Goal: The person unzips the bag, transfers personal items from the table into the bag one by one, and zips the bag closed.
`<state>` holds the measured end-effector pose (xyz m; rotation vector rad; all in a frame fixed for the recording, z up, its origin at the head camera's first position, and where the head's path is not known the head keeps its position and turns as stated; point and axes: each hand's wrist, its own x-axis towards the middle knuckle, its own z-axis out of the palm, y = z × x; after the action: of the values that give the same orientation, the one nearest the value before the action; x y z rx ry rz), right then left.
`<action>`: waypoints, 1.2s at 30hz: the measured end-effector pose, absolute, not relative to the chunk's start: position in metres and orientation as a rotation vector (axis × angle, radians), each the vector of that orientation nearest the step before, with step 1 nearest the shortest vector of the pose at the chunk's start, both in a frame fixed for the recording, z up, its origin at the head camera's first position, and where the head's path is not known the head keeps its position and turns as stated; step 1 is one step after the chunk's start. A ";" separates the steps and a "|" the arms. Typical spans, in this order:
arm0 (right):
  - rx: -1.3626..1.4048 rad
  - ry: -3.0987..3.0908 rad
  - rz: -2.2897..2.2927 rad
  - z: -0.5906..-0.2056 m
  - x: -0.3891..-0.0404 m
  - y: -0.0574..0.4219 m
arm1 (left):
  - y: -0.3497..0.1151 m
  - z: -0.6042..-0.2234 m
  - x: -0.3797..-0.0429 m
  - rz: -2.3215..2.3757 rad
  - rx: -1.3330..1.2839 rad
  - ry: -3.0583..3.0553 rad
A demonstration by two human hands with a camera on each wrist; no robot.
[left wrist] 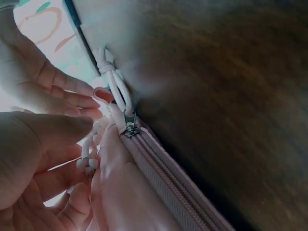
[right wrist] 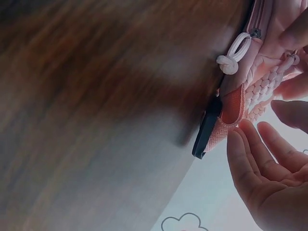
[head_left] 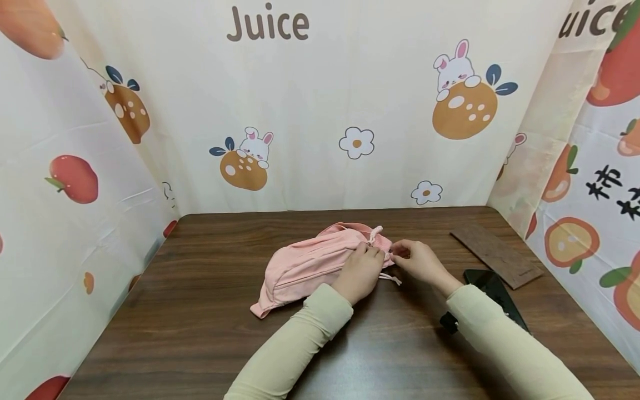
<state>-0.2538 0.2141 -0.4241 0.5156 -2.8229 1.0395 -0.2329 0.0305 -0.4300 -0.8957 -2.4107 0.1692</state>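
A pink zippered waist bag (head_left: 305,266) lies at mid table, its right end between both hands. My left hand (head_left: 360,272) grips that end from above, thumb and fingers around the cloth beside a metal ring. From the ring runs a braided pink cord (right wrist: 263,91). The right hand (head_left: 420,262) has its thumb and fingertips on opposite sides of the cord's lower end, close to an orange-pink webbing loop (right wrist: 233,107). A knotted white zipper pull (left wrist: 115,79) hangs from a second zipper along the bag's side. Past the webbing sits a black buckle (right wrist: 207,127).
A black phone-like slab (head_left: 500,297) lies beneath the right forearm. Behind it is a flat brown wooden board (head_left: 495,255) near the right edge of the table (head_left: 200,344). Printed curtains (head_left: 310,100) close off the back and both sides.
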 end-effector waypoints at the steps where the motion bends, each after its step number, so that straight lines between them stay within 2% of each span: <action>1: 0.513 -2.824 1.039 -0.424 -0.254 0.214 | 0.031 -0.431 -0.233 0.174 -0.882 -2.405; 21: 0.457 -2.825 1.056 -0.424 -0.253 0.216 | 0.038 -0.426 -0.237 0.060 -0.752 -2.463; 36: 0.449 -2.822 1.062 -0.423 -0.254 0.210 | 0.024 -0.409 -0.234 -0.278 -0.724 -2.492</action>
<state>-0.2538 0.2105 -0.4227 0.4494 -2.8224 1.0615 -0.2342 0.0239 -0.4094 -0.7236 -2.4916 -0.2782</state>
